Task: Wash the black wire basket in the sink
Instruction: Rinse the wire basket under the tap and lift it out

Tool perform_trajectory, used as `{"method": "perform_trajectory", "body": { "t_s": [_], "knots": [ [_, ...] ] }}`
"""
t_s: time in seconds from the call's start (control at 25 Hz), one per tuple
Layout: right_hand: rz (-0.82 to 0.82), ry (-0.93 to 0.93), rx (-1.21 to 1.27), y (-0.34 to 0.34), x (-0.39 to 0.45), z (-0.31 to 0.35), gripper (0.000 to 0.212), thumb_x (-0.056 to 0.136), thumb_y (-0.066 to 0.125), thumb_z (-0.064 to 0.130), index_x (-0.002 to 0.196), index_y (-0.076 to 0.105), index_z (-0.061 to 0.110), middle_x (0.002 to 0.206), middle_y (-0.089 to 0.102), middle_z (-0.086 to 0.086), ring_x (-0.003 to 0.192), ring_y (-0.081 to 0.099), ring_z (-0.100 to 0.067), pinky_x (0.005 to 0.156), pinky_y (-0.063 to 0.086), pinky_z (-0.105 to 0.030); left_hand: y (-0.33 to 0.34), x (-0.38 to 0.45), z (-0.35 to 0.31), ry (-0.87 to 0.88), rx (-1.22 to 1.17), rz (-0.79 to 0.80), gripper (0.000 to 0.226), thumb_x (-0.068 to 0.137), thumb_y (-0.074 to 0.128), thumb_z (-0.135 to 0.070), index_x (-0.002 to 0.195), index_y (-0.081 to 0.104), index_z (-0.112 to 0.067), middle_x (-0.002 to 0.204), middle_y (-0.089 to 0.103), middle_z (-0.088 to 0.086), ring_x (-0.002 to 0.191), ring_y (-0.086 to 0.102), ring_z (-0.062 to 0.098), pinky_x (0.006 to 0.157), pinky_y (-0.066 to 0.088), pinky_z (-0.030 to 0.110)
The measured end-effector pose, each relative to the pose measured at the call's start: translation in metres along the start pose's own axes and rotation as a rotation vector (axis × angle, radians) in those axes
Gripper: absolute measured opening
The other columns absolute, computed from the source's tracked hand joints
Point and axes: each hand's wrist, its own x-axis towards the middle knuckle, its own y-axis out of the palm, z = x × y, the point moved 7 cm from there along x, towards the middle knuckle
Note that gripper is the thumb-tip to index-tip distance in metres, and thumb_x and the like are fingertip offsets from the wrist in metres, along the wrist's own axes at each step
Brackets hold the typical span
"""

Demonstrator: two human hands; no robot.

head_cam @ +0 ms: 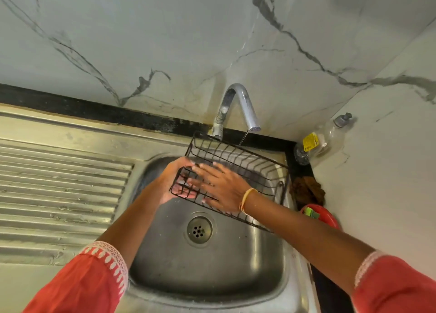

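The black wire basket [245, 164] hangs tilted over the steel sink [212, 265], its far edge close under the tap. My left hand [174, 183] grips the basket's left end, thumb over the rim and fingers showing through the wires from below. My right hand [219, 187] lies flat inside the basket with straight, spread fingers pressing on the wire floor. A thin stream of water runs from the curved chrome tap [238, 109] onto the basket's far side.
A ribbed steel draining board [59, 190] lies left of the sink. In the right corner stand a clear bottle with a yellow label [323, 140], a brown scrubber [306, 190] and a red dish [323, 216] holding a green sponge. The marble wall is close behind the tap.
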Motion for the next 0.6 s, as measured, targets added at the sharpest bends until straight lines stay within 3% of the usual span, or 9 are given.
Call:
{"method": "perform_trajectory", "body": {
  "t_s": [0.12, 0.24, 0.28, 0.32, 0.44, 0.52, 0.6],
  "knots": [
    [0.001, 0.126, 0.033, -0.005, 0.003, -0.028, 0.064, 0.094, 0.034, 0.054, 0.15, 0.024, 0.025, 0.157, 0.027, -0.009, 0.145, 0.021, -0.032, 0.117, 0.017, -0.055, 0.013, 0.003, -0.01, 0.024, 0.018, 0.082, 0.052, 0.067, 0.06, -0.034, 0.109, 0.064, -0.003, 0.086, 0.068, 0.019, 0.077, 0.066, 0.033, 0.084, 0.051, 0.048],
    [-0.132, 0.603, 0.174, -0.012, -0.015, -0.056, 0.063, 0.096, 0.035, 0.045, 0.152, 0.019, 0.02, 0.16, 0.015, -0.008, 0.146, 0.02, -0.027, 0.118, 0.02, -0.051, 0.016, 0.009, -0.026, 0.039, 0.042, 0.132, 0.064, 0.061, 0.061, -0.03, 0.12, 0.062, -0.007, 0.095, 0.063, 0.023, 0.085, 0.063, 0.034, 0.08, 0.054, 0.045],
    [-0.151, 0.659, 0.196, -0.009, -0.013, -0.048, 0.066, 0.096, 0.034, 0.046, 0.153, 0.017, 0.016, 0.16, 0.013, -0.008, 0.147, 0.015, -0.027, 0.119, 0.018, -0.051, 0.019, 0.01, -0.03, 0.049, 0.049, 0.144, 0.06, 0.062, 0.06, -0.028, 0.118, 0.063, -0.006, 0.095, 0.063, 0.023, 0.085, 0.062, 0.033, 0.079, 0.054, 0.043],
    [-0.129, 0.623, 0.198, -0.008, -0.008, -0.035, 0.069, 0.096, 0.033, 0.048, 0.152, 0.016, 0.013, 0.16, 0.012, -0.01, 0.148, 0.011, -0.028, 0.119, 0.016, -0.051, 0.022, 0.009, -0.031, 0.051, 0.049, 0.155, 0.053, 0.063, 0.058, -0.026, 0.111, 0.063, -0.005, 0.093, 0.063, 0.021, 0.081, 0.063, 0.031, 0.077, 0.054, 0.041],
    [0.01, 0.246, 0.102, 0.003, -0.007, -0.031, 0.073, 0.094, 0.035, 0.052, 0.152, 0.016, 0.013, 0.16, 0.015, -0.012, 0.148, 0.012, -0.027, 0.117, 0.021, -0.051, 0.023, 0.008, -0.017, 0.004, 0.027, 0.141, 0.044, 0.063, 0.057, -0.028, 0.1, 0.064, -0.004, 0.094, 0.066, 0.02, 0.08, 0.064, 0.032, 0.075, 0.051, 0.039],
    [0.009, 0.332, 0.075, 0.002, -0.014, -0.057, 0.068, 0.096, 0.035, 0.046, 0.153, 0.014, 0.016, 0.16, 0.013, -0.011, 0.148, 0.011, -0.026, 0.117, 0.021, -0.049, 0.022, 0.012, -0.011, -0.006, 0.001, 0.137, 0.052, 0.065, 0.055, -0.029, 0.111, 0.064, -0.005, 0.105, 0.069, 0.02, 0.09, 0.066, 0.037, 0.083, 0.05, 0.044],
    [0.01, 0.422, 0.125, 0.007, -0.013, -0.051, 0.066, 0.097, 0.032, 0.046, 0.153, 0.015, 0.017, 0.16, 0.015, -0.012, 0.148, 0.012, -0.027, 0.116, 0.022, -0.051, 0.024, 0.014, -0.012, 0.026, -0.012, 0.111, 0.047, 0.068, 0.052, -0.029, 0.106, 0.065, -0.006, 0.099, 0.07, 0.018, 0.087, 0.067, 0.036, 0.083, 0.05, 0.043]
  ]
}}
